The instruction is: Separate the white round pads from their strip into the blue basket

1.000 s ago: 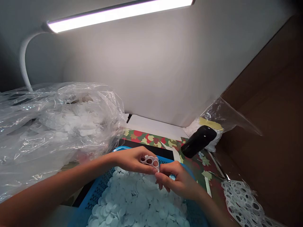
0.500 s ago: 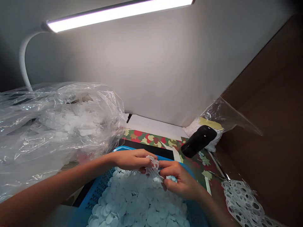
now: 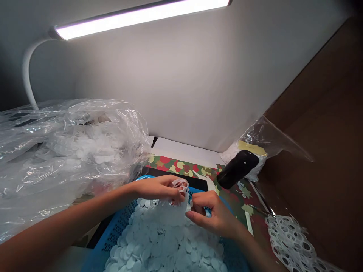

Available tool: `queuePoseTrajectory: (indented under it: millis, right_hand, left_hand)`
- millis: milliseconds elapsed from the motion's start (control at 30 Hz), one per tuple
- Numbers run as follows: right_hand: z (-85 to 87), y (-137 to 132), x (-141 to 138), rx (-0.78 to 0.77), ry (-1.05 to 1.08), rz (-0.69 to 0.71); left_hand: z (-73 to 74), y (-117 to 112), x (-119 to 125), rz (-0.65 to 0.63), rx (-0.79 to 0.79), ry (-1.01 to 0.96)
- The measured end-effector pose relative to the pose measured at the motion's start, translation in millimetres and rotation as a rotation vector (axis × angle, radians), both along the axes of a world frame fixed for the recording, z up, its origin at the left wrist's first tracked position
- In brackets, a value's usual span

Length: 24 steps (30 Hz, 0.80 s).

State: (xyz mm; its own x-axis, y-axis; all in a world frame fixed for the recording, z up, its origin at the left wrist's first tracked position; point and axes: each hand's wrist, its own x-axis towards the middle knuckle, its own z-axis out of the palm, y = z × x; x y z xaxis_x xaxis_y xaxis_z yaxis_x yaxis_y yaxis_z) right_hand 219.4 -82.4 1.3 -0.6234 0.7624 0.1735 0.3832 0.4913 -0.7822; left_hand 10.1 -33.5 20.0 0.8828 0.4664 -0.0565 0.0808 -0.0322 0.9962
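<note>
My left hand (image 3: 159,189) pinches a white punched strip (image 3: 181,186) with round holes, held just above a blue basket (image 3: 113,230). My right hand (image 3: 211,217) is curled with its fingertips pinching the same strip's lower edge at the middle. The basket is heaped with several small white discs (image 3: 167,241), and both hands hover over the far side of the heap.
A large clear plastic bag (image 3: 65,151) of white material fills the left. A black cylinder-like object (image 3: 236,170) lies on the patterned mat (image 3: 181,166) by a smaller bag (image 3: 261,147). Punched white waste (image 3: 292,241) lies at the right beside a brown board. A lamp bar (image 3: 141,17) glows overhead.
The strip has been turned and raised slightly in my left fingers, and my right hand has shifted its pinch along the strip's lower edge. Both hands stay over the basket.
</note>
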Motion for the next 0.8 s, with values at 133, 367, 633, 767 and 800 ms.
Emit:
queuePoseTrajectory:
  millis: [133, 367, 633, 767, 800]
  right_hand:
    - [-2.8, -2.1, -0.2, -0.037, -0.021, -0.054]
    - [1.3, -2.0, -3.1, -0.061, -0.007, -0.024]
    - [6.3, -1.8, -3.6, -0.069, 0.043, 0.144]
    - [4.5, -2.3, -1.6, -0.087, 0.105, 0.190]
    - [4.2, -2.2, -1.0, -0.101, 0.127, 0.209]
  left_hand:
    - [0.0, -1.3, -0.1, 0.003, 0.056, -0.018]
    - [-4.3, -1.9, -2.3, -0.045, 0.148, -0.010]
    - [-8.2, -1.6, 0.0, -0.145, 0.058, -0.012]
    - [-7.3, 1.4, -2.3, -0.131, -0.048, -0.035]
    - [-6.5, 2.5, -3.4, -0.125, -0.064, -0.028]
